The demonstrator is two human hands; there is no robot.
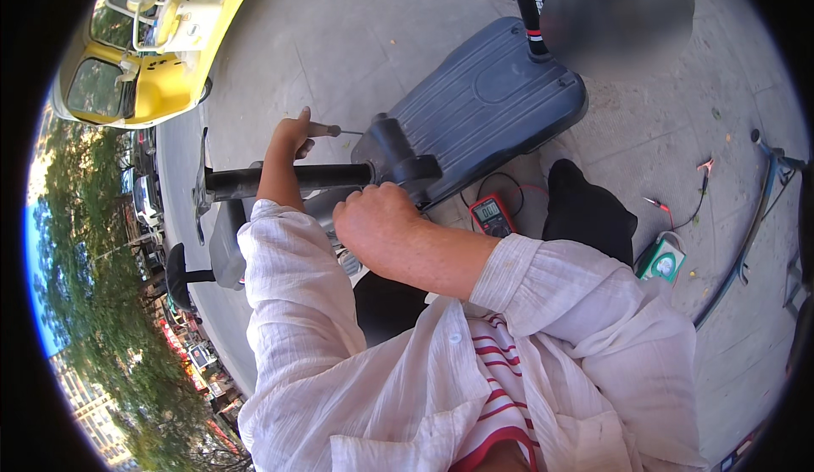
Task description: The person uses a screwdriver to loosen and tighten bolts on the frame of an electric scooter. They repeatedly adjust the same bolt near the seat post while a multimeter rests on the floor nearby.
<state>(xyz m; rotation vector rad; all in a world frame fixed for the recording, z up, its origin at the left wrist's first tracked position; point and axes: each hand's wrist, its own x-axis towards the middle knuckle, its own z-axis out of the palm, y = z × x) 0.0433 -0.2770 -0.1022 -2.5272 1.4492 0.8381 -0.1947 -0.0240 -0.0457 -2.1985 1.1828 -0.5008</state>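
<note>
In front of me a scooter-like vehicle lies at an angle, with a ridged dark blue-grey footboard (pixel 475 99) and a black tube (pixel 288 180). My left hand (pixel 292 136) reaches past the tube, closed around the handle of a screwdriver (pixel 326 130). The screwdriver's shaft points right, its tip by the near end of the footboard, beside a black cylindrical part (pixel 394 146). Closer to me, my right hand (pixel 377 224) is closed just below the tube's right end. Its fingertips are turned away, so what they grip is hidden.
Beside my dark-clad leg (pixel 585 218) sits a red multimeter (pixel 490 214) with leads. Farther right lie a green-and-white device (pixel 662 258), a red clip lead (pixel 705 167) and a bent metal tube frame (pixel 755 218). A yellow vehicle (pixel 161 82) stands at the upper left.
</note>
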